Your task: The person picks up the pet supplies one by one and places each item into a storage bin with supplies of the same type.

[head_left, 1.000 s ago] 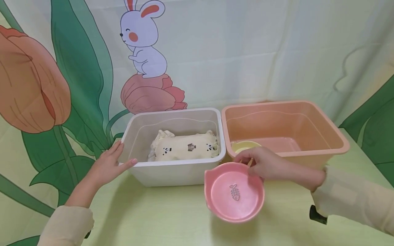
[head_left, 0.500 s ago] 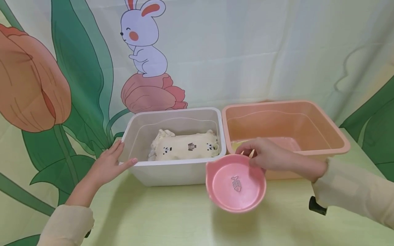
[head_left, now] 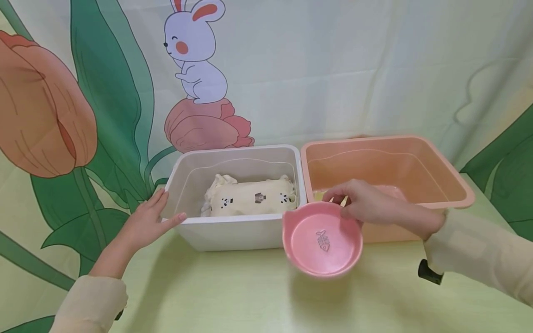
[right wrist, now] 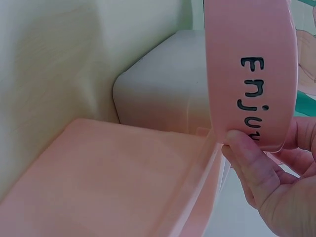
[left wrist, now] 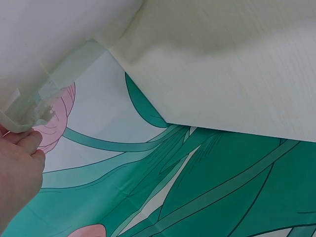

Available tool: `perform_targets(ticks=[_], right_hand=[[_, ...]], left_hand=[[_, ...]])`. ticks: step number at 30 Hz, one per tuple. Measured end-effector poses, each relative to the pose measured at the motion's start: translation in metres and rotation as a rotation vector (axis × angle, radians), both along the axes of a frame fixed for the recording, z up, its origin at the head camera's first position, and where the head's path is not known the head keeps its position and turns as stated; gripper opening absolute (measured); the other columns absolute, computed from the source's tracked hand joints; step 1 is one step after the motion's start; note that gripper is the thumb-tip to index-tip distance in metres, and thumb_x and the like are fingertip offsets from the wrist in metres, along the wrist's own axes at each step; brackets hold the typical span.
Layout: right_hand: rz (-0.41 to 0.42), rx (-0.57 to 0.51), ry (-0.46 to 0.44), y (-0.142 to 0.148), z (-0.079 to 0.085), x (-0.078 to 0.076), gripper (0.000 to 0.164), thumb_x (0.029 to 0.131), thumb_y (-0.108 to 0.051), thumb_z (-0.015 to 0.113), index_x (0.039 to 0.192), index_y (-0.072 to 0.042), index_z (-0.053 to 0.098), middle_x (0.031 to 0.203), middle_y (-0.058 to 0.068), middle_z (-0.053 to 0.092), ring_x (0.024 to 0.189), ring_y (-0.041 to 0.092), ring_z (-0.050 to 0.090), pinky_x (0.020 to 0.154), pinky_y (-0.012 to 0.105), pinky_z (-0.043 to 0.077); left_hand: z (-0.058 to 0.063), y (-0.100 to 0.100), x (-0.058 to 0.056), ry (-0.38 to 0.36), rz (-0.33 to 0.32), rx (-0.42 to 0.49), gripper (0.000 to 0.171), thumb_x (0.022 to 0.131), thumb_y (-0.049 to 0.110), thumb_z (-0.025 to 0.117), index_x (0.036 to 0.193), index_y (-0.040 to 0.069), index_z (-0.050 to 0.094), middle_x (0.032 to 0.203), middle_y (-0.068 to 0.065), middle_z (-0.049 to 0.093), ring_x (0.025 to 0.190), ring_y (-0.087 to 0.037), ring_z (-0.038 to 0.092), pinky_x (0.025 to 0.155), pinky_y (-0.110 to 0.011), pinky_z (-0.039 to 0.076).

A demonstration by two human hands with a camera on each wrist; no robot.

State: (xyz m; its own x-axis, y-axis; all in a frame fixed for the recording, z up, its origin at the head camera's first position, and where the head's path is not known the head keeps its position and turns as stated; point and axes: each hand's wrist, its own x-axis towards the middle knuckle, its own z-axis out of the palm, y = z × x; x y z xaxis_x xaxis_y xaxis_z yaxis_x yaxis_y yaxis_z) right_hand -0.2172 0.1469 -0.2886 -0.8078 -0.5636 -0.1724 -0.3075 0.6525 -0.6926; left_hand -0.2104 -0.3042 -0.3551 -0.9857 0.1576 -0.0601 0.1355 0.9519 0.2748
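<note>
Your right hand grips the pink bowl at its upper right edge, with the thumb on the outer side and the fingers curled over the rim. You hold the bowl in the air, in front of the place where the two bins meet. It is tilted, so that its inside faces toward you, and a fish mark can be seen on the bottom. On its outer wall, the right wrist view shows dark letters which begin with "Enj"; your thumb is close to the last ones.

Behind the bowl and your right hand is the orange bin. In its near left corner lies something yellow, mostly hidden by your hand. Just beside this bin, on its left, is the white bin. Inside it lies a cream cloth bundle with small animal faces printed on it.

Your left hand is open and rests at the left end of the white bin, its fingers touching the rim. Both bins stand on the pale green tabletop. Behind them hangs a curtain with a rabbit and tulips.
</note>
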Motion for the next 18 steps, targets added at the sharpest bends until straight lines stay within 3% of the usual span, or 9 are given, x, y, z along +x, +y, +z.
perform_targets(ticks=[18], right_hand=[[-0.065, -0.014, 0.020, 0.009, 0.008, -0.019, 0.037, 0.075, 0.010, 0.047, 0.108, 0.000, 0.059, 0.095, 0.016, 0.062, 0.058, 0.016, 0.057, 0.046, 0.028, 0.049]], left_hand=[[-0.001, 0.000, -0.001, 0.005, 0.000, -0.012, 0.087, 0.084, 0.058, 0.041, 0.140, -0.002, 0.012, 0.147, -0.022, 0.006, 0.125, -0.053, 0.016, 0.094, -0.066, 0.021]])
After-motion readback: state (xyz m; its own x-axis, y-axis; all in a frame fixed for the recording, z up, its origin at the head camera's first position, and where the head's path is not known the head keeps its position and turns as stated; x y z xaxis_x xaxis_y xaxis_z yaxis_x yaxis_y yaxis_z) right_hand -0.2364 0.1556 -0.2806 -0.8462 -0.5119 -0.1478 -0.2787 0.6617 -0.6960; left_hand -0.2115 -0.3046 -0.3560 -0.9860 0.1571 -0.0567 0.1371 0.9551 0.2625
